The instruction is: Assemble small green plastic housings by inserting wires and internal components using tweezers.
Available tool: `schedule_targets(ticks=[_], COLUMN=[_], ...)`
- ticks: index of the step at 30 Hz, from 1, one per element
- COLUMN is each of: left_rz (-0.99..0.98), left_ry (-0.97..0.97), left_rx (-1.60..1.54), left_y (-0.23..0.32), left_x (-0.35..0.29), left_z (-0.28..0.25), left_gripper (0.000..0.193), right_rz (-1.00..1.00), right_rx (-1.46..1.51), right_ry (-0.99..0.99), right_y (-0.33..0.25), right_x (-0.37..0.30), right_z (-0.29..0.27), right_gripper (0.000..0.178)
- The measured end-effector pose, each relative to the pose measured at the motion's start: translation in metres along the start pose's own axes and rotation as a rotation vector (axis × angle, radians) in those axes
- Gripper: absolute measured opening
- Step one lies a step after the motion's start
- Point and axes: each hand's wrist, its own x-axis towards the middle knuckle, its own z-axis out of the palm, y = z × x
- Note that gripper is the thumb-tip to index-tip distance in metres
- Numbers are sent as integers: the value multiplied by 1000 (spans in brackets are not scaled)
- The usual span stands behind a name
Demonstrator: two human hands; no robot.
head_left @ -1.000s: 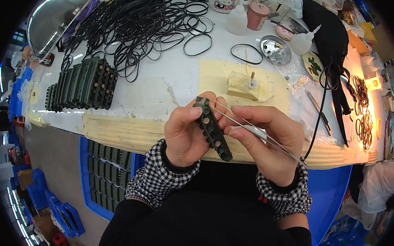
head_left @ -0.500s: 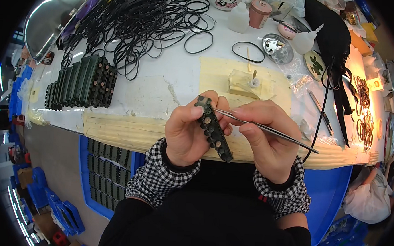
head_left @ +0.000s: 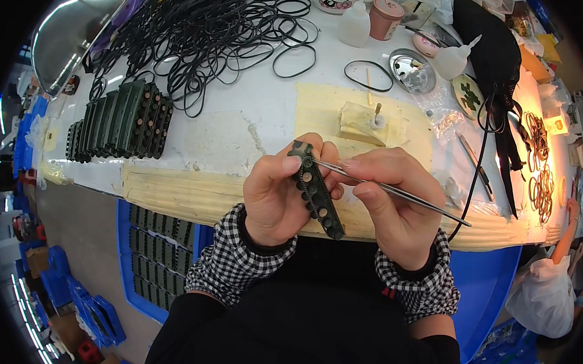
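My left hand (head_left: 274, 191) is closed around a dark green model tank body (head_left: 315, 191) with a track and small wheels along its side. The piece slants, its upper end between thumb and fingers, its lower end free above the table edge. Pinched in my right hand (head_left: 399, 201) is a pair of metal tweezers (head_left: 422, 201). Their tips touch or nearly touch the upper part of the piece, by the track; whether they grip anything is too small to see. Straight ahead, a yellowish block (head_left: 360, 124) with a small upright stick rests on tape.
Similar green tank bodies (head_left: 124, 124) stand in a row at left, with a heap of black rubber loops (head_left: 207, 29) behind. A metal dish (head_left: 413, 71), a squeeze bottle (head_left: 451, 62) and another tool (head_left: 475, 166) lie right. Below left is a blue tray (head_left: 126, 265) of tank bodies.
My hands, the tweezers and the tank body stay almost still. At the far right, another person's arm and a white bag have shifted, with more of the arm showing now.
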Motion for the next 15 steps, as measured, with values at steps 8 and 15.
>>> schedule_targets(ticks=[8,15], left_rz=[3,26], left_ry=[7,28], left_rx=[-8,26], left_y=[0,-2], left_x=[0,0], left_z=[0,0], left_gripper=[23,22], right_rz=[30,-48], right_rx=[19,-105], right_ry=[11,-24], right_y=[-1,-2], right_x=[-1,0], right_z=[1,-1], right_gripper=[15,15])
